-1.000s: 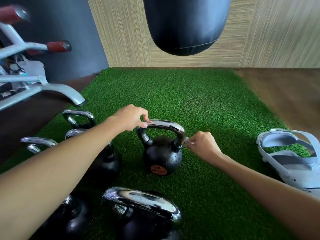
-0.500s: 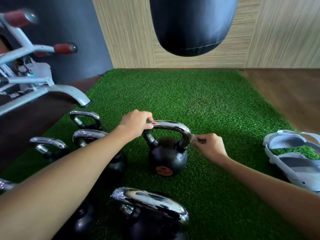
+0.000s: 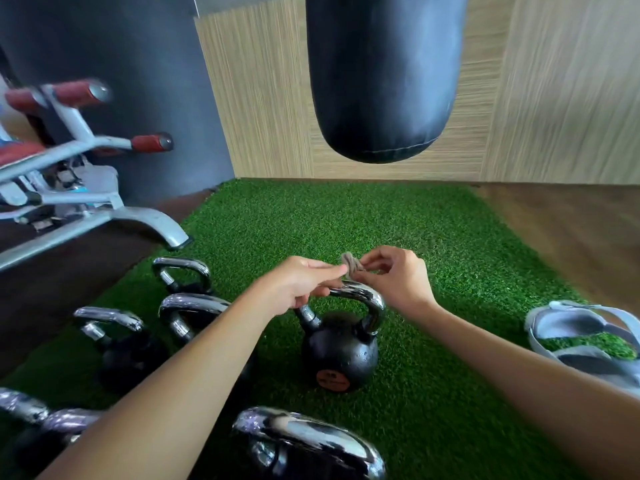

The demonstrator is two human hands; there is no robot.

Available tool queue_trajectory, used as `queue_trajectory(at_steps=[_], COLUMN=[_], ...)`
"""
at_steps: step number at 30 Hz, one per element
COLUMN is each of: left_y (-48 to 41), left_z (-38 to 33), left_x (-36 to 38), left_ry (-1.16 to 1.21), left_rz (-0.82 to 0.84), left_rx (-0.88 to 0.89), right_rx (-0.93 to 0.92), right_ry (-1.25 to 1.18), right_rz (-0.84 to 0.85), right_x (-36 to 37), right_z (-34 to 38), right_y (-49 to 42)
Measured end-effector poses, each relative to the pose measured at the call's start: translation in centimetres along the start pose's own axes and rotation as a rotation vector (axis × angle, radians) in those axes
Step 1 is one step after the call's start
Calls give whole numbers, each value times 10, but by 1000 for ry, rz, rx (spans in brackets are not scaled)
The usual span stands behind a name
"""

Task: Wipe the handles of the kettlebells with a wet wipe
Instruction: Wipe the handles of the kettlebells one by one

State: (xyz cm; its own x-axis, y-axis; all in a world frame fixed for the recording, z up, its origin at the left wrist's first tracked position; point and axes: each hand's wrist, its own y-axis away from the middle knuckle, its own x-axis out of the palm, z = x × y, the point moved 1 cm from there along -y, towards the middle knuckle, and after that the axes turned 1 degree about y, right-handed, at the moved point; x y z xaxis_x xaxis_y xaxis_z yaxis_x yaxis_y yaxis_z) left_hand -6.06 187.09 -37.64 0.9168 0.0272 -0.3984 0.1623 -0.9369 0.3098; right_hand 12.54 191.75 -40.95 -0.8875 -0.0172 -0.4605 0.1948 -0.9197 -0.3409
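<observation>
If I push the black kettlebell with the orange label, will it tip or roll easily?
Probably not. The kettlebell looks like solid iron, so likely heavy for its size. It stands upright on turf, which should stop rolling. Its shiny handle may be slippery.

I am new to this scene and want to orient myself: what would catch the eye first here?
Both hands meet at centre: the left hand and right hand pinch a crumpled wet wipe just above the chrome handle of a black kettlebell on green turf. A big dark punching bag hangs at top centre, and more kettlebells crowd the lower left.
</observation>
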Motion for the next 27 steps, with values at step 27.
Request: queue_trajectory(at_steps=[27], left_y=[-17], left_z=[27], left_x=[0], left_ry=[-865], left_rz=[-276], left_rx=[677], right_rx=[-218], right_ry=[807], right_rz=[297], right_x=[1], right_z=[-38], right_y=[-9])
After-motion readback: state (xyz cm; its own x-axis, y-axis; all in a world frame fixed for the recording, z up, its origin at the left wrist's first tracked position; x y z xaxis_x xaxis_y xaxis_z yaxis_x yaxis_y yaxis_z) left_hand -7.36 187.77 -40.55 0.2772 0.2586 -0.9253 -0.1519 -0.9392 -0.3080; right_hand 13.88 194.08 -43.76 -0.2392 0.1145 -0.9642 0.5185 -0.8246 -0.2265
